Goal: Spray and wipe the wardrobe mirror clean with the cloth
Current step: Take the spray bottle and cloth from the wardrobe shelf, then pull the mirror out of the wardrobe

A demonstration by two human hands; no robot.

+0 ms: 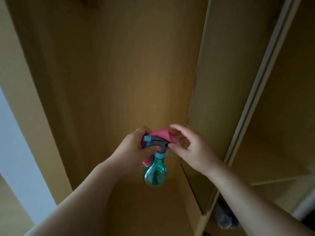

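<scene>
Head view: left hand grips spray bottle and pink cloth.
Right hand, fingers relaxed and empty, hovers just beside them.

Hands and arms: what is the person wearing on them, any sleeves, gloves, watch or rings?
Nothing shows. The left hand and right hand are bare, with no gloves or rings visible. The left forearm and right forearm are uncovered to the picture's edge: no sleeves, watch or bracelet in view.

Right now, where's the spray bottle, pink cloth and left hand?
spray bottle [155,174], head view, on its green belly.
pink cloth [162,134], head view, on its top fold.
left hand [134,145], head view, on its back.
</scene>
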